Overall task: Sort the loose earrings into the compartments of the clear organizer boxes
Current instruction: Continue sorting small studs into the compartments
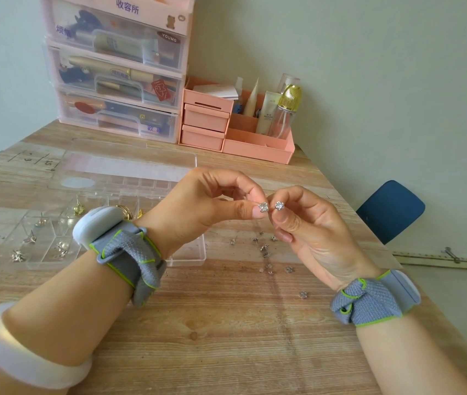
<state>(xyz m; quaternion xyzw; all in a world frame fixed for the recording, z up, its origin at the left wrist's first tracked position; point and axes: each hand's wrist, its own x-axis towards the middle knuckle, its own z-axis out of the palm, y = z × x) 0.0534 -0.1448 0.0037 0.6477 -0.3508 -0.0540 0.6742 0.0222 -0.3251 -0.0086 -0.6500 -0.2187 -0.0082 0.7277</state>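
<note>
Now two stud earrings (263, 207) – one per hands (212, 206); pinched.

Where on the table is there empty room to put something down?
The widest bare patch of the wooden table lies in front, between the two forearms. Another runs between the clear plastic organizer box and the pink desk organizer. It is crowded beneath the right hand, where small silver stud earrings lie scattered, and at left in the box's compartments.
</note>
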